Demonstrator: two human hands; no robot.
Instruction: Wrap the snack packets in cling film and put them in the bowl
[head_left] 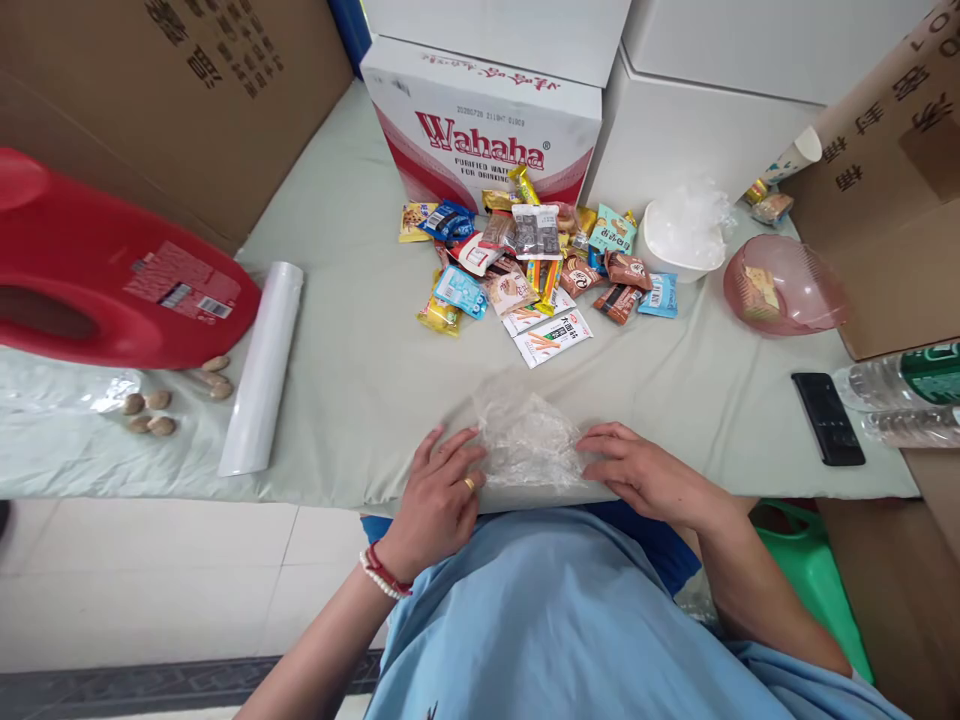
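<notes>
A crumpled clear plastic bag (531,440) lies on the cloth-covered table near its front edge, between my two hands. My left hand (441,488) rests at the bag's left side with its fingers spread, the tips at the plastic. On the other side my right hand (649,472) reaches in with its fingers stretched out and apart, their tips touching the bag's right edge. Beyond the bag is a heap of wrapped snacks (536,232). Two white snack packets (553,337) are at the near side of that heap.
At the left are a red jug (127,270), a white roll (262,370) and several brown nuts (157,400). A Wahaha carton (480,120) stands behind the snacks. To the right are a white bowl (664,250), a pink bowl (814,290), a phone (828,418) and bottles (911,430).
</notes>
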